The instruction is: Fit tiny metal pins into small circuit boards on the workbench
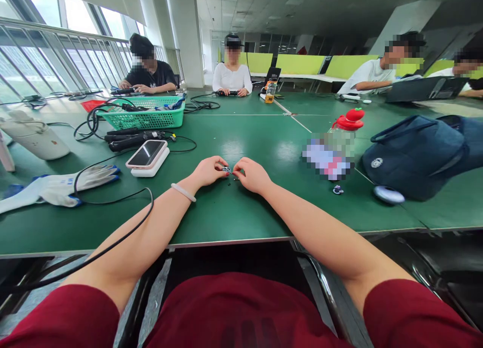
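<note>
My left hand point(210, 171) pinches a small circuit-board-like piece point(226, 170) just above the green table point(226, 212). Close on its right, my right hand point(251, 174) has thumb and forefinger pressed together at the piece's right side; whatever is between those fingertips is too small to make out. A small metallic bit point(236, 179) lies under the right fingertips, and a tiny dark speck point(229, 184) rests on the table below the piece.
To the left are a phone point(147, 153) on a white box, gloves point(71, 184), black cables and a green basket point(143, 117). A red-lidded bottle point(347, 121) and dark blue bag point(415, 154) stand right. Several people sit across the table.
</note>
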### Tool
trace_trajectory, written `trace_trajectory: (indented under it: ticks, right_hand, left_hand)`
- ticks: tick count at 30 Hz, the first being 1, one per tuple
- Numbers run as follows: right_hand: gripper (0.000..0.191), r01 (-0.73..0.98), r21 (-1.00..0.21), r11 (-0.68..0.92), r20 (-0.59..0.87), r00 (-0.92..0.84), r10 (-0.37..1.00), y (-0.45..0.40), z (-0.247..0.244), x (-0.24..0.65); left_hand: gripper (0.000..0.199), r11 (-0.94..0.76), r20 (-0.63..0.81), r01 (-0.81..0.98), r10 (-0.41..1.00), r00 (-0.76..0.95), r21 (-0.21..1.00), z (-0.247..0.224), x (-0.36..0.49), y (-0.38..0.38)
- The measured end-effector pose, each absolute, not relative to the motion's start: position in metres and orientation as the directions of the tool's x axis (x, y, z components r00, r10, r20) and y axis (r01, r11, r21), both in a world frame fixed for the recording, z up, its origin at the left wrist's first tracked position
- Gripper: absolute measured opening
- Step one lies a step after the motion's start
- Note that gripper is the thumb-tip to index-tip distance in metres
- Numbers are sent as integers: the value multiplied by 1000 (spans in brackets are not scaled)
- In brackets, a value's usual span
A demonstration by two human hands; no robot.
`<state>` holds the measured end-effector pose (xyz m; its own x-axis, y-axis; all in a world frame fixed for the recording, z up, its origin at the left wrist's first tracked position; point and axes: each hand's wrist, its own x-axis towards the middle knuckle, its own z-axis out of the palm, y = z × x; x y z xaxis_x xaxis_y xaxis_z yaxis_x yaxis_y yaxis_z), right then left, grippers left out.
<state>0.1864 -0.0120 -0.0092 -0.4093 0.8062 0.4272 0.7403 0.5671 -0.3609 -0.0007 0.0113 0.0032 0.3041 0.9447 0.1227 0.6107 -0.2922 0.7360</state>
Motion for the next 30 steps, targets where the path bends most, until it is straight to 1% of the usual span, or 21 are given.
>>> trace_trajectory:
  ticks: [4, 7, 13, 16, 21, 24, 27, 30]
  right_hand:
    - [12, 709, -390, 588, 473, -393, 788, -11, -9, 188]
    - [11, 701, -393, 595, 476, -399, 784, -10, -10, 188]
    - [11, 703, -399, 589, 470, -395, 789, -12, -9, 187]
    - [10, 698, -412, 586, 465, -391, 794, -12, -8, 187]
    - [7, 677, -464, 571, 458, -369, 809, -11, -6, 189]
    - [7, 673, -483, 560, 440, -367, 820, -10, -6, 190]
    - [8, 657, -466, 592, 367, -465, 805, -9, -8, 190]
    - [8, 654, -409, 637, 290, -569, 770, -10, -11, 186]
  left_hand:
    - [34, -300, 95, 535, 922, 376, 790, 1, 2, 11]
    - [35, -293, 82, 484, 908, 411, 825, 0, 3, 10]
    - [36, -265, 78, 385, 896, 438, 884, 0, 5, 9]
    - [38, -269, 92, 363, 894, 438, 892, 0, 5, 9]
    - [37, -282, 99, 380, 895, 435, 881, -1, 5, 10]
    - [33, -290, 111, 442, 915, 387, 849, -2, 3, 12]
    - [29, -275, 129, 562, 949, 286, 780, -1, 0, 15]
    - [28, -246, 135, 615, 966, 222, 749, 0, -4, 17]
